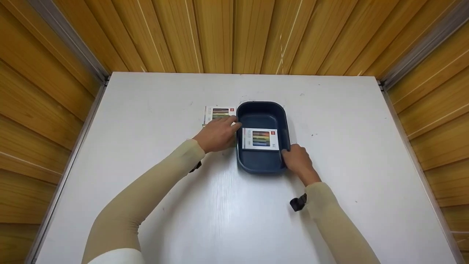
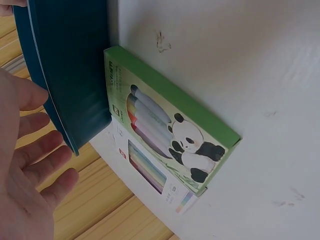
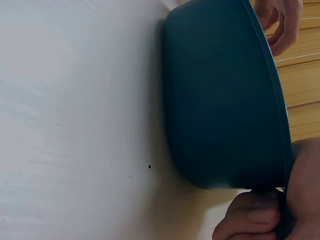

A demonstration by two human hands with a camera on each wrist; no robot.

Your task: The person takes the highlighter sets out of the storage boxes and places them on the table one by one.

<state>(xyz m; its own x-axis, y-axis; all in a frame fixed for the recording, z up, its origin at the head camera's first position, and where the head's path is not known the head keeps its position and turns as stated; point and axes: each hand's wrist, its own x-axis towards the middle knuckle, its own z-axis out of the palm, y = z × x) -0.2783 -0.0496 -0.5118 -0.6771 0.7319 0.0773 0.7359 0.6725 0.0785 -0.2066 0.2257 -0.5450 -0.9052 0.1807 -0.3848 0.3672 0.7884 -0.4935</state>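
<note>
A dark blue rectangular bin (image 1: 262, 161) stands on the table, with a white windowed box of coloured sticks (image 1: 260, 139) lying flat inside it. At the bin's right edge, my right hand (image 1: 298, 159) grips the rim, thumb on the inner side and fingers curled outside. My left hand (image 1: 220, 135) is at the left rim, its fingers loosely extended and touching or nearly touching the edge. Below that hand, a green panda box (image 2: 150, 100) lies against the bin's left wall. Another white windowed box (image 2: 145, 165) lies beside it, partly covered in the head view.
The white table (image 1: 176, 99) has small dark marks on its top. Wood-patterned panels (image 1: 216, 36) rise behind it and on both sides. Black wrist devices, such as the right one (image 1: 297, 202), hang under the sleeves.
</note>
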